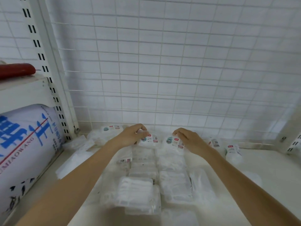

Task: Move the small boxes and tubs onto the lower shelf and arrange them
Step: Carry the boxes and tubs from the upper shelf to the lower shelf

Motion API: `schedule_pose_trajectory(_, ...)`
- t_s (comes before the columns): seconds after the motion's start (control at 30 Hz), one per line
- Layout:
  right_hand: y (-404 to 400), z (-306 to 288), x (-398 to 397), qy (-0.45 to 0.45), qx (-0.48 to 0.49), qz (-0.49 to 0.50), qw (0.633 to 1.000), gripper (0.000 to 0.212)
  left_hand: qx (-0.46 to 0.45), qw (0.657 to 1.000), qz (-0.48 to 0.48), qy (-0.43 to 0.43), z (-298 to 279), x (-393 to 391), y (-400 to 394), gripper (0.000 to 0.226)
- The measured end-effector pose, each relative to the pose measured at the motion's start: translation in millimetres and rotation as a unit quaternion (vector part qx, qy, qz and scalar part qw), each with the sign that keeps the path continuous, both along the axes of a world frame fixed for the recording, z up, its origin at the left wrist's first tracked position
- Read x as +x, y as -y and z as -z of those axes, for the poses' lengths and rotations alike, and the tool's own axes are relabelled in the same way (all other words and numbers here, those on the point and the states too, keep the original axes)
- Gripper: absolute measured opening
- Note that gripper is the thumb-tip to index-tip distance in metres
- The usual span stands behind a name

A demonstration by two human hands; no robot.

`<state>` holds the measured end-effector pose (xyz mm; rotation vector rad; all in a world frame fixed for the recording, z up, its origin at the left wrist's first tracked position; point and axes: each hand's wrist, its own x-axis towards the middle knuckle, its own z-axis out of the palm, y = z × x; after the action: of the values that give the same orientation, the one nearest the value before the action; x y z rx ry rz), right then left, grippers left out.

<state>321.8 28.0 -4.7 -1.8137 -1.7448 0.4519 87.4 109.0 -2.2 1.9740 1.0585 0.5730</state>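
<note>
Here, the left hand point(130, 136) has its grip curled over the top edge of a small clear labelled box point(149, 140), thumb and fingertips pinching it where it stands at the far end of a row. The right hand point(187, 138) mirrors this, its fingers bent round a second labelled box point(173, 141) just beside the first; the two boxes sit close together, whether touching cannot be told. Both forearms reach forward over the white shelf point(260, 168).

Directly behind the held boxes, toward the viewer, two columns of clear plastic boxes point(171, 170) lie flat and packed edge to edge, running to the near edge of the view, with a further clear box point(136, 190) resting on top of the left column. One labelled tub point(112, 128) lies near the back left corner, and two more labelled tubs point(232, 151) lie on their sides to the right of the right hand, apart from the columns. Loose clear packets point(76, 154) lie left of the left forearm.

Bare shelf surface shows to the right of the columns and in a strip to the left. A wire grid panel point(162, 70) closes the back edge, with white tiles behind it. A slotted upright post point(48, 75) bounds the left side; beyond it lie a large white sack with blue lettering point(27, 144) and, on a higher ledge, a dark red object point(16, 71).
</note>
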Motion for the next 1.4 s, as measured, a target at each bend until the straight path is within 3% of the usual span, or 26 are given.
schedule_pose_trajectory(0.13, 5.2, 6.8, 1.0, -0.132, -0.04, 0.043, 0.99, 0.017, -0.027, 0.999, 0.005, -0.032, 4.3, 6.3, 1.7, 0.026)
schedule_pose_trajectory(0.2, 9.0, 6.7, 1.5, -0.184, -0.08, 0.033, 0.979, 0.033, -0.061, 0.997, 0.028, -0.036, 4.3, 2.0, 1.5, 0.045)
schedule_pose_trajectory(0.3, 14.3, 8.9, 3.2, -0.068, -0.112, 0.008, 0.991, 0.069, -0.03, 0.992, 0.06, -0.105, 3.1, -0.4, 3.9, 0.073)
schedule_pose_trajectory(0.37, 16.8, 11.9, 1.1, -0.04, -0.103, 0.009, 0.994, 0.078, 0.018, 0.989, 0.071, -0.126, 5.5, 3.0, 6.4, 0.077)
schedule_pose_trajectory(0.53, 23.4, 18.6, -2.8, -0.036, -0.043, 0.043, 0.998, 0.071, 0.079, 0.989, 0.058, -0.111, 14.4, 4.1, 7.4, 0.072)
schedule_pose_trajectory(0.67, 45.0, 9.7, 2.1, 0.075, 0.023, 0.07, 0.994, 0.068, 0.184, 0.975, 0.054, -0.112, 16.1, 6.7, 7.1, 0.07)
schedule_pose_trajectory(0.8, 93.6, -5.0, 21.2, 0.102, 0.079, 0.12, 0.984, 0.066, 0.241, 0.966, 0.077, -0.048, 9.5, 14.0, 13.9, 0.068)
schedule_pose_trajectory(1.07, 245.2, -12.0, 70.5, 0.158, 0.129, 0.24, 0.949, 0.072, 0.263, 0.949, 0.166, 0.053, -15.7, 62.3, 91.8, 0.069)
schedule_pose_trajectory(1.27, 366.7, 6.0, 99.0, 0.153, 0.113, 0.307, 0.933, 0.072, 0.283, 0.921, 0.263, 0.044, -14.3, 126.0, 180.6, 0.073)
schedule_pose_trajectory(1.4, 441.5, 17.7, 124.0, 0.124, 0.09, 0.359, 0.921, 0.071, 0.254, 0.921, 0.291, 0.054, 1.7, 181.4, 235.5, 0.084)
